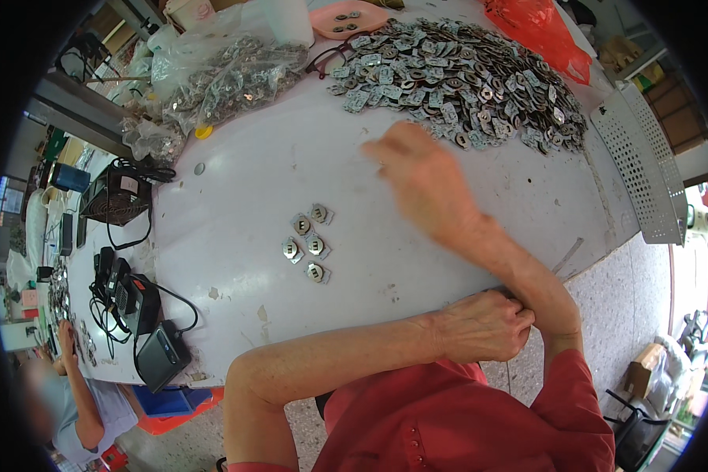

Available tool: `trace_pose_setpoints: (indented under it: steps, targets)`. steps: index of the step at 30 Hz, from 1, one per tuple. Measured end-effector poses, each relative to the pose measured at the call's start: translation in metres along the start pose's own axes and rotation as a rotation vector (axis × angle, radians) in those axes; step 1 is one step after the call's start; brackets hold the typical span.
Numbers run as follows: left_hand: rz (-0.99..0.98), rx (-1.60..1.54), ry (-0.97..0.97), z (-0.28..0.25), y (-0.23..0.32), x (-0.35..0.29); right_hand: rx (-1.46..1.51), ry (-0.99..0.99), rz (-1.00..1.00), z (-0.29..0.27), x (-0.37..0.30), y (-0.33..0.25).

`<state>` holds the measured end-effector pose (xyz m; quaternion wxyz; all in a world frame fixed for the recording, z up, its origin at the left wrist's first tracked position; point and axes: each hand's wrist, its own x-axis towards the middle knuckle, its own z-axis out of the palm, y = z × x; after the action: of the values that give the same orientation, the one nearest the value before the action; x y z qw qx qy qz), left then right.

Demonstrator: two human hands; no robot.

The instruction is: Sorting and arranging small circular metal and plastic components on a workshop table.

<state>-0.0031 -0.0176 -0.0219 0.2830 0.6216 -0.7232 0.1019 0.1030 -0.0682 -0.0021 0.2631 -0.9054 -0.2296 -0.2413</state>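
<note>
My right hand (421,177) reaches over the table just short of a large heap of small grey metal parts (456,82). It is smeared by motion, so its fingers and anything in them cannot be made out. My left hand (492,324) is closed at the table's near edge, under my right forearm. What it holds, if anything, is hidden. Several small metal parts with round silvery centres (315,245) lie in a loose cluster on the pale table (236,189), left of my right hand and well apart from it.
Bags of metal pieces (236,82) and a pink tray (346,20) stand at the back, near dark-rimmed glasses (330,59). A red plastic bag (543,35) and a white perforated basket (637,157) are right. Black devices with cables (138,303) lie left, where another person (82,401) sits.
</note>
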Motion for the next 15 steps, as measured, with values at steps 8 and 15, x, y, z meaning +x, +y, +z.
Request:
trace_pose_setpoints:
  steps: [8,15]
  targets:
    - [-0.016,0.001,0.02,0.002,-0.001,-0.001,-0.099,-0.041,0.016,-0.004,0.003,0.021]
    - [-0.004,0.017,-0.035,0.001,-0.001,-0.002,0.095,-0.1,-0.1,0.015,-0.006,-0.009]
